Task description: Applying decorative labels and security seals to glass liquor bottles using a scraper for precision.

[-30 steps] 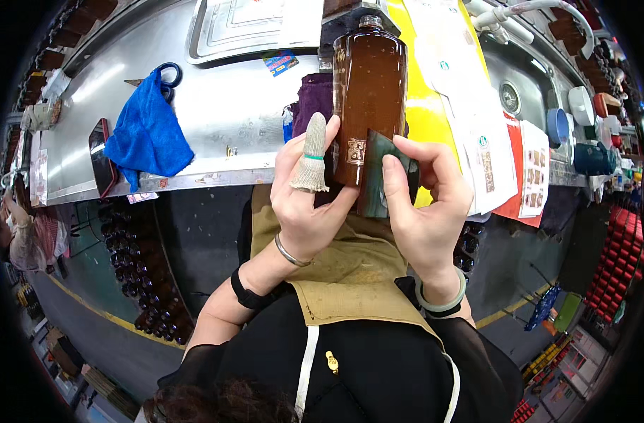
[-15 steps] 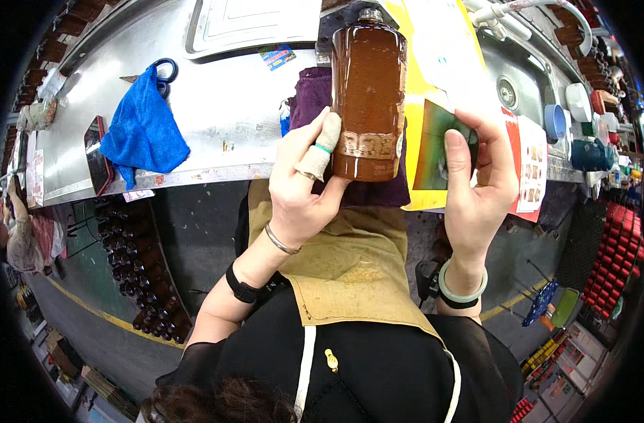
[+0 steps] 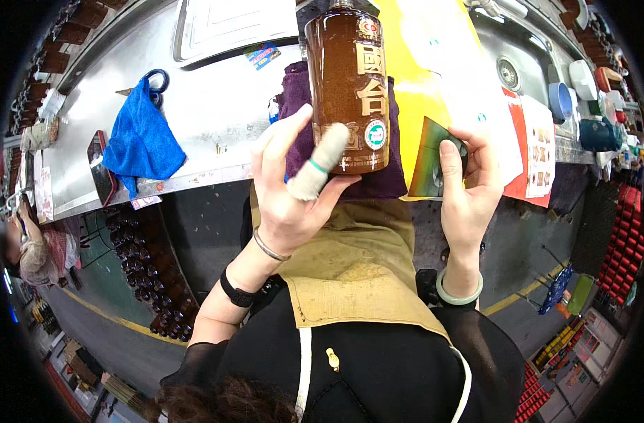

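Head view: a brown bottle lies on a purple cloth between the person's two hands.
The left hand is at its lower left, fingers spread, the thumb by the base and one finger in a pale cloth cover over the lower face; whether they grip, one cannot tell. Right of the bottle, the right hand pinches a dark green sheet between thumb and fingers, over the edge of a yellow sheet.
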### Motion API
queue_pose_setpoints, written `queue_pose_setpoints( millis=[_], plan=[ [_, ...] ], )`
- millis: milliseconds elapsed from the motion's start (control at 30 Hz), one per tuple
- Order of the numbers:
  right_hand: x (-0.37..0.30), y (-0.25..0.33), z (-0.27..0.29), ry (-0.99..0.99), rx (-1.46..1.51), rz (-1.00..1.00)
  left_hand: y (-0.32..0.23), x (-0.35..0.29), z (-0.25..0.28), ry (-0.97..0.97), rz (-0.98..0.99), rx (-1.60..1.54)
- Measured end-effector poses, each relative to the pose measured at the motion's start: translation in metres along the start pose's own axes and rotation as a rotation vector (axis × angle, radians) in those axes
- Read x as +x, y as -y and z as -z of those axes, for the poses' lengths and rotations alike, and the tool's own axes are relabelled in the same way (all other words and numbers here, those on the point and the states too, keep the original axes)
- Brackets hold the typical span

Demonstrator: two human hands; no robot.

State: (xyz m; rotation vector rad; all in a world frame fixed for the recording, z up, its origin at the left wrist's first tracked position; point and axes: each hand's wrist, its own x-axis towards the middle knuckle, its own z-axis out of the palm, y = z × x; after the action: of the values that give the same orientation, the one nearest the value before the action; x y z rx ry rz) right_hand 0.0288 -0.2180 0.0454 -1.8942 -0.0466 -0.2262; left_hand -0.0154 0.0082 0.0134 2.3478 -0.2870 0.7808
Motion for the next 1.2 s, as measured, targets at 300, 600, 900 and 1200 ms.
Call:
queue_pose_setpoints(
  millis=[300,600,900,1200],
  plan=[
    [-0.002,-0.001,0.004,0.043,0.060,-0.014,0.015,-0.019,-0.022,-0.172,0.078,-0.290],
    [0.004,0.004,-0.009,0.122,-0.080,0.328,0.019,-0.020,-0.016,-0.120,0.003,-0.143],
    [0.015,0.016,0.002,0.332,-0.177,0.731,0.018,-0.020,-0.015,-0.135,-0.033,-0.102],
    [0.008,0.011,0.005,0.472,-0.115,0.699,0.019,-0.022,-0.015,-0.145,-0.013,-0.108]
  ],
)
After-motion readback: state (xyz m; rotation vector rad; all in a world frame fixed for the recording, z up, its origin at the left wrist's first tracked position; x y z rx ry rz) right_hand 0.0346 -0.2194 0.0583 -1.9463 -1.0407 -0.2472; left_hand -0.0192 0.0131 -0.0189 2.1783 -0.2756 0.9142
